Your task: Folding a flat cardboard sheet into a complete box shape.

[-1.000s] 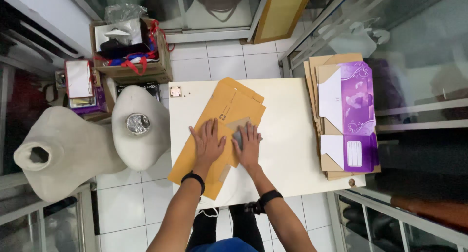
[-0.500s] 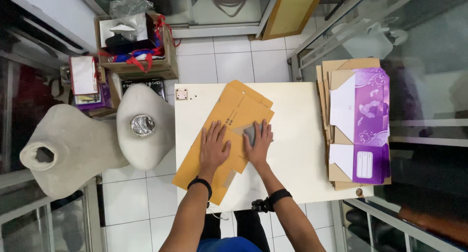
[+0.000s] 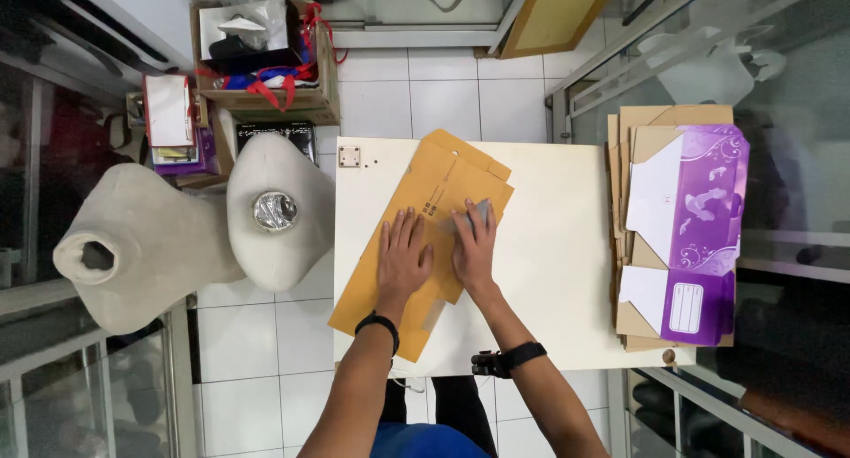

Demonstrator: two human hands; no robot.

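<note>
Head view: a flattened brown cardboard box blank [image 3: 416, 245] lies diagonally on the white table [image 3: 558, 272], its lower left corner overhanging the table edge. The left hand [image 3: 403, 259] rests palm down on the blank, fingers spread wide and flat, holding nothing. The right hand [image 3: 474, 245] lies just beside it, also flat on the blank, fingers extended and close together; a grey strip [image 3: 478, 212] shows at its fingertips, and whether the fingers grip it cannot be told. A stack of flat cartons with a purple printed blank [image 3: 699, 236] on top sits at the table's right edge, well apart from both hands. Two fabric dress-form torsos [image 3: 177, 236] stand left of the table.
</note>
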